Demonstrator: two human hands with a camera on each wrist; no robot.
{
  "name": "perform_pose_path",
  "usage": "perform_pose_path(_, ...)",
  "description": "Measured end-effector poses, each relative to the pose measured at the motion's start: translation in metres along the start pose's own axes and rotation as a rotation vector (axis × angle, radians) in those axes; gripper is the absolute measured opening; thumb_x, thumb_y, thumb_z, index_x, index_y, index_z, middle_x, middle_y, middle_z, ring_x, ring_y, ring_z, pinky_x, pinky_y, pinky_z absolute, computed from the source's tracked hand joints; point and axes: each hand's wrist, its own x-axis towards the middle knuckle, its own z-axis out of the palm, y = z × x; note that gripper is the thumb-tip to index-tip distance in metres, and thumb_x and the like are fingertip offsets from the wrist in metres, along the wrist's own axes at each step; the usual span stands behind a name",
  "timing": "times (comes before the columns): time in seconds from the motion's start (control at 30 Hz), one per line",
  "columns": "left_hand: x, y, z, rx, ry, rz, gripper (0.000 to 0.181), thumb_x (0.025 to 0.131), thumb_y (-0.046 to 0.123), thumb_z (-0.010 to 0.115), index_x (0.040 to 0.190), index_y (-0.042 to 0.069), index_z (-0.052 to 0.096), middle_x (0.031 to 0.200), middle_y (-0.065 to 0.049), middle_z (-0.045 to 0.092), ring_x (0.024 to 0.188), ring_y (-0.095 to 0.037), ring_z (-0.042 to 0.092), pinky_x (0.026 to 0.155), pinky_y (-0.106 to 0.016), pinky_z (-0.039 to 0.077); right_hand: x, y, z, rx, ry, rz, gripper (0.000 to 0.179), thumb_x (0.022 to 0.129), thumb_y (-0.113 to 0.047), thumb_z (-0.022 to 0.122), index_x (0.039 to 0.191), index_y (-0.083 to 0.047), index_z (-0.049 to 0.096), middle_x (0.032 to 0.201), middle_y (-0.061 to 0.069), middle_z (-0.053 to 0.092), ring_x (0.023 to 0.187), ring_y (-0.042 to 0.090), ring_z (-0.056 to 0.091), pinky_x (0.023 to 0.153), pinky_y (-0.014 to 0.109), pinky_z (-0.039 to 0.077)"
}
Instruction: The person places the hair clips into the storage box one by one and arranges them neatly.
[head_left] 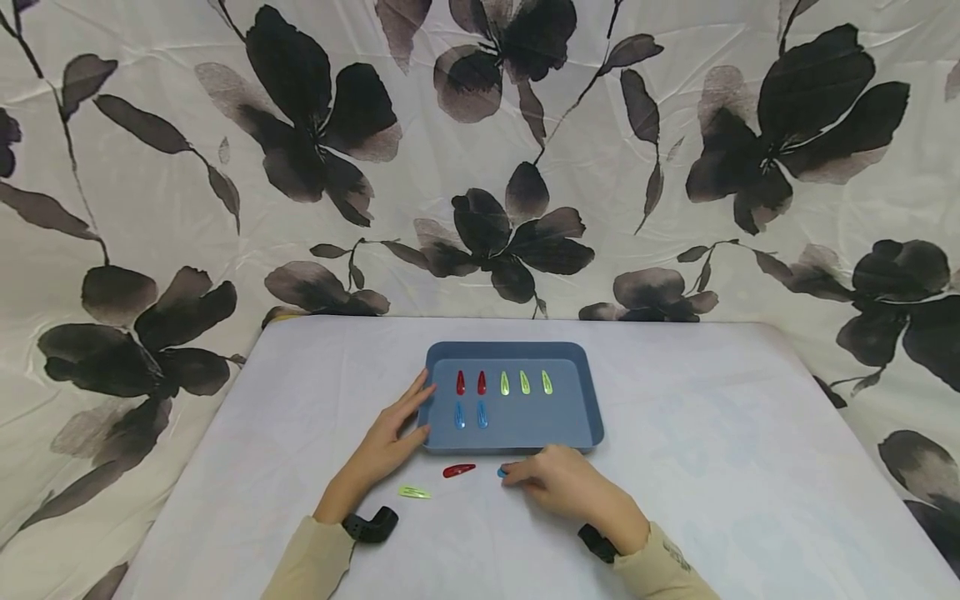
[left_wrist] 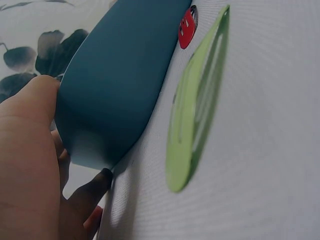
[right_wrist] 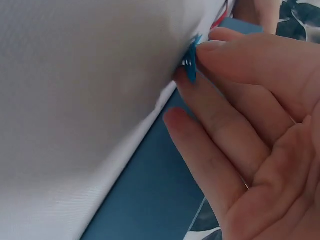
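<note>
Right hand (head_left: 561, 481) pinching a blue clip (head_left: 502, 472), near side of tray (head_left: 536, 418); left hand (head_left: 384, 439), fingers spread, touching tray's left rim.

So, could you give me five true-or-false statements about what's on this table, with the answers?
1. Three green clips lie in the tray. True.
2. Three blue clips lie in the tray. False: only two blue clips lie in it.
3. The right-hand grip pinches a blue clip. True.
4. The left-hand grip holds a red clip. False: the left-hand grip touches the tray's left side, and the loose red clip lies on the table.
5. A loose green clip lies outside the tray. True.
</note>
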Motion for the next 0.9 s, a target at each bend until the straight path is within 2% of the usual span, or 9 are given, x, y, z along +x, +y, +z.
perform_pose_path(0.1,0.0,-0.001,0.0,-0.001,0.0,0.001,0.06,0.089,-0.01,0.061,0.146,-0.006,0.042,0.159,-0.026,0.024,0.145,-0.043,0.025,0.112,-0.016,0.02,-0.001,-0.003,0.0,-0.025,-0.008,0.027,0.028,0.082,0.005,0.072,0.101,-0.014,0.081,0.107,-0.001,0.074,0.07,-0.003,0.061,0.054,0.014,0.039)
perform_pose_path(0.2,0.0,-0.001,0.001,0.001,-0.002,-0.009,0.061,0.089,-0.01,0.061,0.146,-0.006,0.042,0.159,-0.026,0.023,0.145,-0.043,0.025,0.112,-0.015,0.02,-0.002,-0.01,0.0,-0.061,0.01,0.029,0.03,0.079,0.008,0.074,0.097,-0.014,0.082,0.098,0.001,0.076,0.06,-0.003,0.055,0.048,0.014,0.035)
perform_pose_path(0.33,0.0,0.0,0.001,0.007,-0.002,-0.013,0.06,0.089,-0.009,0.061,0.146,-0.006,0.042,0.159,-0.026,0.023,0.145,-0.043,0.025,0.111,-0.015,0.02,-0.001,-0.018,0.004,-0.156,0.085,0.003,0.018,0.082,-0.001,0.076,0.089,-0.017,0.083,0.082,-0.003,0.076,0.064,0.008,0.067,0.049,0.014,0.042)
perform_pose_path(0.4,0.001,-0.001,0.001,0.011,0.0,-0.006,0.06,0.089,-0.009,0.061,0.146,-0.006,0.043,0.158,-0.026,0.024,0.145,-0.043,0.025,0.111,-0.015,0.02,0.0,-0.02,0.008,-0.203,0.12,-0.005,0.012,0.085,-0.009,0.076,0.085,-0.019,0.083,0.075,-0.005,0.075,0.061,0.009,0.067,0.049,0.014,0.043)
perform_pose_path(0.5,0.0,-0.001,0.001,0.016,0.005,0.002,0.06,0.089,-0.008,0.061,0.146,-0.006,0.043,0.158,-0.027,0.024,0.144,-0.044,0.026,0.111,-0.016,0.02,0.001,-0.024,0.012,-0.251,0.159,-0.016,0.013,0.089,-0.017,0.074,0.081,-0.02,0.083,0.068,-0.007,0.073,0.055,0.008,0.063,0.047,0.015,0.041)
perform_pose_path(0.67,0.0,-0.003,0.001,0.023,0.006,0.008,0.06,0.089,-0.007,0.061,0.146,-0.006,0.043,0.157,-0.029,0.025,0.143,-0.045,0.026,0.111,-0.015,0.02,0.001,-0.026,0.013,-0.262,0.148,-0.013,0.012,0.089,-0.016,0.074,0.082,-0.021,0.083,0.067,-0.007,0.072,0.05,0.004,0.057,0.044,0.015,0.036)
perform_pose_path(0.9,0.0,-0.004,0.002,0.024,0.007,0.007,0.061,0.088,-0.008,0.061,0.146,-0.006,0.043,0.157,-0.028,0.025,0.144,-0.045,0.026,0.111,-0.016,0.021,0.001,-0.026,0.011,-0.232,0.116,-0.031,0.006,0.081,-0.014,0.082,0.084,-0.02,0.083,0.07,-0.009,0.073,0.054,-0.003,0.055,0.048,0.013,0.039)
